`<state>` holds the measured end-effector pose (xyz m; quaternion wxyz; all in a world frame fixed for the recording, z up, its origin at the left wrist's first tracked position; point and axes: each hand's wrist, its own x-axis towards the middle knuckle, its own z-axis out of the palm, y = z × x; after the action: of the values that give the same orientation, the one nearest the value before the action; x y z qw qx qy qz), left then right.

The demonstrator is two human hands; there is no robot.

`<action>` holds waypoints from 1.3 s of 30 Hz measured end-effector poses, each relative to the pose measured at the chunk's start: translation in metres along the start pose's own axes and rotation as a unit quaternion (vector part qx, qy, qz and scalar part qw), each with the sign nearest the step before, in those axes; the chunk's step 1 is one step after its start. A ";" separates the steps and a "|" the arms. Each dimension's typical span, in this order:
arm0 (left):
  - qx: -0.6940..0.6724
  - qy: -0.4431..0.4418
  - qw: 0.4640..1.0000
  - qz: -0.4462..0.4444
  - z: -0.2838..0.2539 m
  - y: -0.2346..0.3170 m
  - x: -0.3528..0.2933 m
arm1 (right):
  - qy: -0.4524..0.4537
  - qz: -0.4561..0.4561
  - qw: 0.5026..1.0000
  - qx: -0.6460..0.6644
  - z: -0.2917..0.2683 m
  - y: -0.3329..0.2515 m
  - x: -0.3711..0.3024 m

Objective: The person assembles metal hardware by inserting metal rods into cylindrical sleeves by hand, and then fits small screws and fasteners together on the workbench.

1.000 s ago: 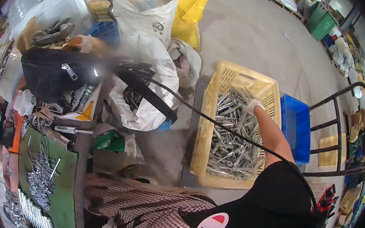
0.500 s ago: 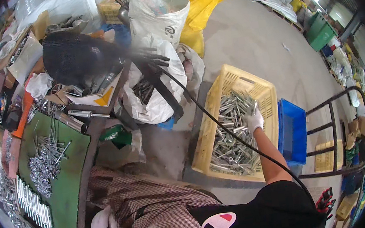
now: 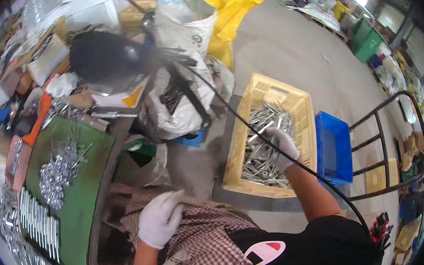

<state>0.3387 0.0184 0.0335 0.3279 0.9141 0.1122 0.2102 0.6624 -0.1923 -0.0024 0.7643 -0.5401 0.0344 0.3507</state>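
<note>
My right hand (image 3: 283, 148), in a white glove, is over the yellow plastic crate (image 3: 298, 102), its fingers closed on a shiny metal rod (image 3: 260, 132). Loose metal rods and tube-like pieces (image 3: 262, 173) fill the crate. My left hand (image 3: 160, 221), also gloved, hovers over my checked apron (image 3: 193, 247). Its fingers are loosely bent and apart, with nothing visible in them. Left of it, the green bench top (image 3: 80, 239) carries a heap of small metal parts (image 3: 60, 173) and a neat row of metal tubes (image 3: 39, 223).
A blue bin (image 3: 335, 144) and a black-framed cart handle (image 3: 385, 149) stand right of the crate. A black cable (image 3: 236, 117) crosses above the crate. White sacks (image 3: 181, 116), a yellow sack (image 3: 225, 16) and a black fan-like shape (image 3: 104, 58) are ahead.
My left hand has risen and moved right, away from the bench edge. My right hand has shifted left within the crate and now has a metal rod at its fingers. The view has tilted slightly.
</note>
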 end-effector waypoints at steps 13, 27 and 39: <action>-0.065 0.252 0.965 -0.025 -0.030 0.023 -0.075 | -0.391 0.254 0.885 0.020 0.225 0.118 -0.097; -0.735 0.295 0.548 -0.270 0.002 -0.011 -0.125 | -0.676 -0.477 0.368 -0.425 0.270 0.147 -0.115; -0.720 0.437 0.502 -0.198 0.017 -0.033 -0.116 | -0.538 0.085 0.778 -0.314 0.252 0.134 -0.109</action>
<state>0.2417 -0.0057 -0.0361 0.8152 0.1089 0.2290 0.5207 0.4215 -0.0093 0.0415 0.4137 -0.4683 -0.4487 0.6389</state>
